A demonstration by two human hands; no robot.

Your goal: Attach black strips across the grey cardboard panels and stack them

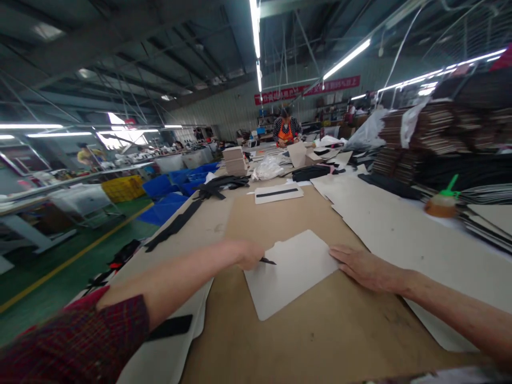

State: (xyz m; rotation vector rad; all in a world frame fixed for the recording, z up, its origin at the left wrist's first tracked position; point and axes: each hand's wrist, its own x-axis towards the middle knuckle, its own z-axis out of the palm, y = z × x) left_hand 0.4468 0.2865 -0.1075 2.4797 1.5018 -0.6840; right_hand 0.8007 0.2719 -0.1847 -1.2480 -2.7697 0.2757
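A pale, flat board panel [294, 274] with rounded corners lies at an angle on the brown work surface in front of me. Over its left edge, my left hand [251, 255] is closed around a thin black piece [269, 261]. Its narrow end points right across the panel; the rest is hidden in my fingers, so its kind is unclear. My right hand [362, 268] lies flat, fingers stretched out and together, fingertips on the panel's right edge. Farther up, another pale panel [279, 194] carries a black strip [277, 192] along its length.
Large pale sheets [400, 240] cover the table's right side, near a glue bottle [442, 204] with a green nozzle. Black strips [176, 224] lie along the left edge. Stacked boards [234, 161] and clear plastic [267, 168] stand beyond. A person in an orange apron [285, 131] is at the far end.
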